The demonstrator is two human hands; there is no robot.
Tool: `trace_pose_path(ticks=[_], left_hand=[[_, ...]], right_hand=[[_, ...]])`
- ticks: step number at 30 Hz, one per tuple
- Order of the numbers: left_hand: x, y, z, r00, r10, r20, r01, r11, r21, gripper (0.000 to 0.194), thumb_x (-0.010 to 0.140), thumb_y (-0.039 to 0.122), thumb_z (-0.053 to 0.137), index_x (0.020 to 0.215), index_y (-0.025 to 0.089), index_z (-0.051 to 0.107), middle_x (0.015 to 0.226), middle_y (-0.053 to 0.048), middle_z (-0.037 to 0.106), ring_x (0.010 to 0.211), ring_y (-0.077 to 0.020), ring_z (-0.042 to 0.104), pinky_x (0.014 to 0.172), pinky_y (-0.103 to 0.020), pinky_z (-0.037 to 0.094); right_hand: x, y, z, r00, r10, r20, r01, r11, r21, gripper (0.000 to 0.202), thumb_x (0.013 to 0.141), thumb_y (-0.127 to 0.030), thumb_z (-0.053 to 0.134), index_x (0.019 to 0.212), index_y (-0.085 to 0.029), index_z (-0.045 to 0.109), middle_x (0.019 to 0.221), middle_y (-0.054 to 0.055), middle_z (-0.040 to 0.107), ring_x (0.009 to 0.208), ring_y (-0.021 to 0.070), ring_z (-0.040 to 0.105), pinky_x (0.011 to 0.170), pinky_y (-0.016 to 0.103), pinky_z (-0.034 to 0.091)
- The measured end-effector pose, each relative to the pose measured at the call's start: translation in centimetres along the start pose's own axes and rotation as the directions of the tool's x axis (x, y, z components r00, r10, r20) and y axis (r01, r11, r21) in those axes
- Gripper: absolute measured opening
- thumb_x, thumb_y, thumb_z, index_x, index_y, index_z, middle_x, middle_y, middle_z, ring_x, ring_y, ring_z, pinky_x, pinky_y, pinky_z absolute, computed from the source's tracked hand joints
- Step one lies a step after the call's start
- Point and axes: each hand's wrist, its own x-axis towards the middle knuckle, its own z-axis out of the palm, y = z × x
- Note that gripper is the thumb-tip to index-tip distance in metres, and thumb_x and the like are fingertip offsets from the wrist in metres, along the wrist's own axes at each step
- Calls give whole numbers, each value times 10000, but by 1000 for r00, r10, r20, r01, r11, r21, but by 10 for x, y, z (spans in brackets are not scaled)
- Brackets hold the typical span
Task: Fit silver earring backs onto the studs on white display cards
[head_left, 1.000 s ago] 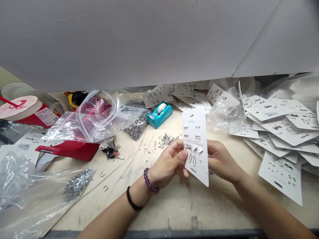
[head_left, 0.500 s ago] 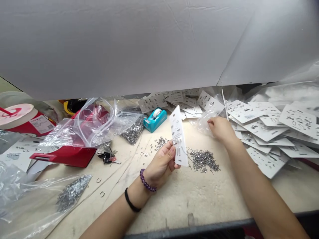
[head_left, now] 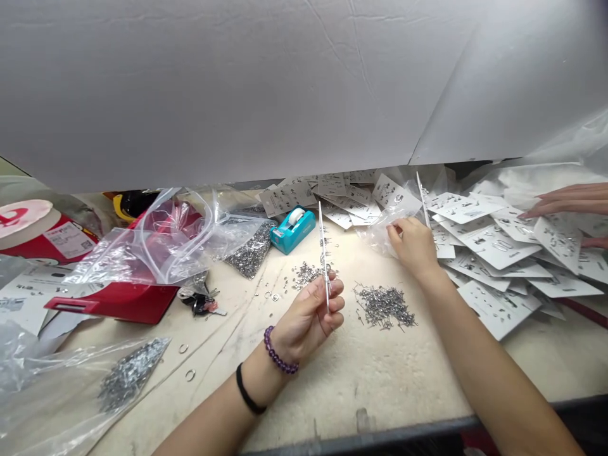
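My left hand [head_left: 316, 310] grips a white earring card [head_left: 323, 253] near its lower end; the card stands upright, almost edge-on, with small metal pieces sticking out on its right. My right hand [head_left: 412, 244] is at a clear plastic bag [head_left: 380, 231], its thumb and forefinger pinched together; what is between them is too small to make out. Between and below my hands lies a pile of metal studs [head_left: 386, 306]. Tiny metal pieces [head_left: 306, 274] are scattered behind my left hand.
A teal tape dispenser [head_left: 293, 229] stands behind my left hand. Many filled cards [head_left: 498, 246] are heaped at right, where another person's hand [head_left: 574, 199] reaches in. Bags, a red dustpan [head_left: 142, 305], keys [head_left: 202, 299] and a red cup [head_left: 52, 237] are at left.
The card in my left hand has turned from showing its face to edge-on. My right hand has barely shifted. Another person's hand has appeared at the right over the cards.
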Motion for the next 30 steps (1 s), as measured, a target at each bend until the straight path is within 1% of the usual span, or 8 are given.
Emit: trace_pose_path(ticks=[4, 9, 12, 14, 16, 20, 26, 30], left_hand=[[-1, 0, 1, 1000, -1, 19, 2, 1000, -30, 253, 680, 54, 645, 869, 149, 507, 693, 42, 428, 501, -12, 426, 405, -79, 371], [-3, 1, 2, 1000, -7, 26, 9, 998, -61, 270, 663, 7, 630, 853, 147, 500, 688, 47, 425, 496, -9, 428, 405, -78, 371], [-3, 1, 2, 1000, -20, 23, 22, 996, -84, 268, 666, 20, 636, 858, 151, 502, 685, 48, 426, 485, -6, 418, 399, -75, 364], [-3, 1, 2, 999, -30, 24, 32, 995, -99, 263, 671, 35, 641, 863, 151, 503, 682, 48, 426, 481, -7, 415, 395, -74, 356], [-2, 1, 2, 999, -37, 26, 39, 994, -100, 247, 686, 46, 633, 868, 151, 503, 679, 47, 423, 478, -7, 412, 394, -74, 348], [-2, -1, 1, 1000, -22, -6, 21, 998, -59, 205, 705, 66, 623, 859, 149, 518, 682, 43, 418, 482, -5, 408, 397, -77, 332], [0, -4, -5, 999, -28, 22, 28, 1000, -7, 205, 680, 99, 669, 838, 144, 545, 672, 40, 432, 494, -10, 413, 408, -85, 324], [1, -5, -7, 999, -32, 41, 32, 999, 2, 205, 672, 126, 688, 829, 136, 556, 692, 32, 457, 506, -12, 423, 413, -88, 336]], right_hand=[[-5, -5, -3, 998, -9, -65, 13, 998, 65, 243, 852, -237, 360, 726, -159, 553, 737, 58, 551, 636, 149, 482, 582, 275, 371], [-14, -3, -11, 985, 25, -169, -6, 994, 108, 210, 836, -240, 375, 716, -169, 532, 734, 62, 529, 673, 177, 466, 593, 310, 369], [-25, -12, -22, 977, 52, -205, 21, 941, 339, 162, 829, -257, 448, 747, -178, 563, 736, 50, 548, 686, 172, 497, 610, 324, 418], [-37, -27, -32, 988, 62, -140, 27, 829, 559, 132, 833, -273, 487, 794, -195, 587, 751, 41, 573, 691, 160, 530, 599, 313, 456], [-53, -48, -39, 999, -43, -28, 50, 692, 720, 110, 842, -255, 498, 840, -214, 600, 775, 32, 600, 727, 152, 562, 619, 308, 488], [-79, -79, -43, 953, -302, 22, 173, 602, 779, 103, 835, -197, 520, 847, -199, 623, 784, 31, 613, 737, 142, 570, 656, 294, 482], [-85, -83, -38, 923, -380, -55, 284, 578, 765, 145, 841, -116, 487, 878, -179, 612, 791, 33, 620, 761, 136, 577, 677, 267, 479], [-84, -81, -38, 917, -394, -66, 301, 574, 761, 155, 846, -112, 473, 885, -185, 604, 786, 38, 622, 755, 143, 581, 664, 276, 489]])
